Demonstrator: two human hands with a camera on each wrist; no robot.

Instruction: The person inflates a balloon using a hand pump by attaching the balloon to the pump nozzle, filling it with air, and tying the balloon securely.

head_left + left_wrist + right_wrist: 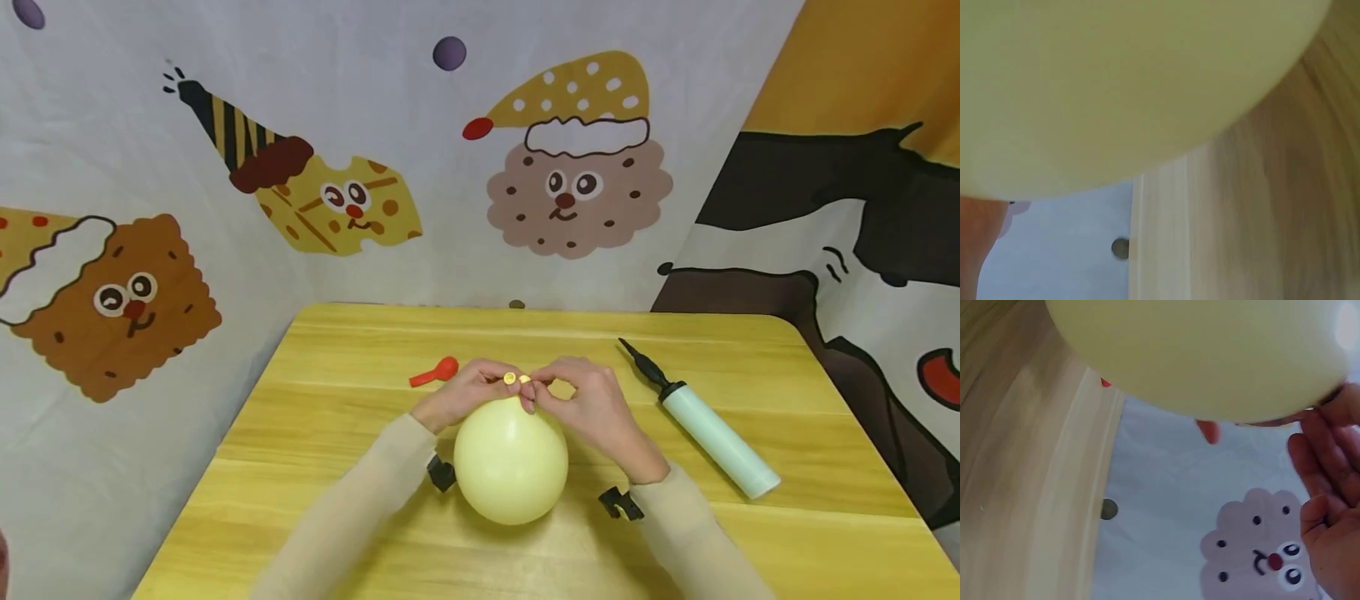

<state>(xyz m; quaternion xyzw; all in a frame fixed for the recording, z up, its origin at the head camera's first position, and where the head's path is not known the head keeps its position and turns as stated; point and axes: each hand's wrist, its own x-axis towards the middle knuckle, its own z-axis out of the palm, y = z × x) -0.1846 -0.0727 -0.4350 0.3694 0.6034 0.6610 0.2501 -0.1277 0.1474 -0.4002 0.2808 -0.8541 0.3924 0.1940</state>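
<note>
A round, inflated pale yellow balloon [512,462] sits between the forearms in the head view, its neck at the top. My left hand [471,390] pinches the neck from the left. From the right, my right hand [592,404] pinches it with thumb and fingertips. Two small bright yellow bits, one a rolled ring [510,378], show between the fingers; how they join is hidden. The balloon [1104,94] fills the upper left wrist view and covers the left fingers. In the right wrist view, my right hand [1335,519] reaches to the balloon's edge [1204,362].
An uninflated red balloon [437,372] lies behind the left hand. On the right, a hand pump [720,437] with a pale green barrel and black nozzle lies slanted on the wooden table [337,517]. A patterned cloth [450,208] hangs behind the table's far edge.
</note>
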